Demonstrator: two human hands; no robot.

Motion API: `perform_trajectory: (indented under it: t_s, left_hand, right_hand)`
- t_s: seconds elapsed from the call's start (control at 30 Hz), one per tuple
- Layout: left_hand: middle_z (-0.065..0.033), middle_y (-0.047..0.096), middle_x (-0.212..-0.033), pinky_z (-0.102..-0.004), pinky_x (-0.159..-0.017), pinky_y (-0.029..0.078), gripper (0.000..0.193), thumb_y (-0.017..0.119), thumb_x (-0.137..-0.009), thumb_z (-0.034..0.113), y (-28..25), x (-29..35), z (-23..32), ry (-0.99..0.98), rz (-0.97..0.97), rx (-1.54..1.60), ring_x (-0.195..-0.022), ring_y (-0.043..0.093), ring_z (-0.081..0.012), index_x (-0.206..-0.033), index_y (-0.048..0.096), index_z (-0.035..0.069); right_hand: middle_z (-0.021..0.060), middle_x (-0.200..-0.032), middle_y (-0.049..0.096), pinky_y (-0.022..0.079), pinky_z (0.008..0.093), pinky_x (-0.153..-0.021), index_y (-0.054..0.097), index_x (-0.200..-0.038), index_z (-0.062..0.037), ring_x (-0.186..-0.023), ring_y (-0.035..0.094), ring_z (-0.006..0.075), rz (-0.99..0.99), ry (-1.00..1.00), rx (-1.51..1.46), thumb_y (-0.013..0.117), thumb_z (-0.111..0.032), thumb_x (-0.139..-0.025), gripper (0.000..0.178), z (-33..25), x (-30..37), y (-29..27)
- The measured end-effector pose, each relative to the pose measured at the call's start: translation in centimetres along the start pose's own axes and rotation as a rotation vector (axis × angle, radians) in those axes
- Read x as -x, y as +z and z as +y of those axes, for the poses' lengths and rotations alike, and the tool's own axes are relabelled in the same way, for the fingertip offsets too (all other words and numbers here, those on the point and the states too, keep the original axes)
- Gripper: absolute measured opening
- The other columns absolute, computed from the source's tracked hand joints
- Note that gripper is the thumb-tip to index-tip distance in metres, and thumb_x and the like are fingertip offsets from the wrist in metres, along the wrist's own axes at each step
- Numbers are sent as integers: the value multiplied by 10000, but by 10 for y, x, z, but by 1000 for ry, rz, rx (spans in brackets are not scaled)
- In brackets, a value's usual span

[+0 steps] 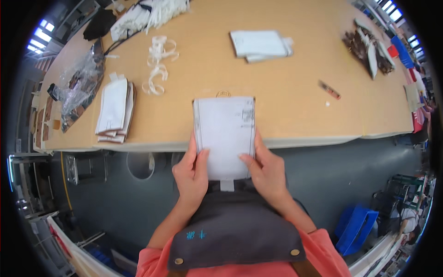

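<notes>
My left hand [190, 173] and my right hand [266, 171] together hold a flat white rectangular pouch [224, 134] with dark edges and a small white tab at its near end. Each hand grips one lower side, thumbs on top. The pouch's far end rests over the front edge of the tan worktable [286, 115], next to a small metal ring [223, 93]. Below my hands hangs my dark grey apron [235, 221].
On the table: a stack of similar white pouches [115, 111] at the left, loose white straps [158, 62], a crumpled clear plastic bag [80, 83], another white stack [260, 45] farther back, a reddish pen [329, 89], and brown pieces [369, 46] at the far right. A blue bin [357, 228] stands on the floor.
</notes>
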State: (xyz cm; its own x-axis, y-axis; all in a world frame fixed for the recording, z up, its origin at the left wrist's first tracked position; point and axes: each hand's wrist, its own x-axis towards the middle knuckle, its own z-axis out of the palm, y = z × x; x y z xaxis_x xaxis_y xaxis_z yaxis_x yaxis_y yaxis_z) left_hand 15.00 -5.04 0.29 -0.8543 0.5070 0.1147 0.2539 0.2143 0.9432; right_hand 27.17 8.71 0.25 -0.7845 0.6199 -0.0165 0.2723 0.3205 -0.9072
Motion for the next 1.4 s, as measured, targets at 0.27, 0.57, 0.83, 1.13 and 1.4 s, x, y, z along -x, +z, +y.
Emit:
perform_trajectory:
  t_s: [0.27, 0.57, 0.83, 1.13, 1.4]
  left_hand:
    - [-178, 699, -1184, -229, -862, 490, 475, 599, -944, -1, -5, -25, 2, 39, -45, 212, -1000, 621, -80, -1403, 490, -50]
    - [-159, 617, -743, -305, -597, 493, 445, 660, -906, 32, 4, -40, 18, 303, -27, -199, -611, 626, -219, -1336, 570, -36]
    - [-179, 641, -775, -324, -624, 518, 457, 681, -904, 51, 9, -44, -1, 261, -20, 124, -635, 644, -194, -1336, 568, -42]
    - [-191, 712, -993, -250, -747, 521, 495, 671, -915, 77, -5, -51, 23, 176, -88, -65, -817, 712, -195, -1384, 535, -2]
    - [-155, 664, -833, -248, -679, 500, 473, 668, -910, 52, 0, -68, 17, 167, -46, 287, -677, 607, -146, -1369, 561, 17]
  right_hand:
    - [146, -1173, 679, 527, 277, -856, 418, -1433, 26, -954, 673, 143, -67, 96, -526, 627, -74, -961, 526, -18, -19, -7]
    - [122, -1240, 637, 466, 287, -982, 484, -1331, 48, -1124, 602, 139, 4, 112, -813, 583, -42, -976, 379, -16, -30, -10]
    - [122, -1279, 617, 439, 313, -1023, 469, -1356, 45, -1171, 579, 156, 9, 120, -822, 575, -37, -978, 401, -11, -28, -9]
    - [119, -1298, 607, 427, 312, -1035, 458, -1374, 43, -1184, 571, 157, -45, 133, -780, 580, -20, -970, 426, -15, -22, -2]
    - [114, -1290, 610, 425, 305, -1031, 457, -1373, 36, -1179, 571, 154, -101, 117, -721, 584, -25, -972, 425, -13, -19, 4]
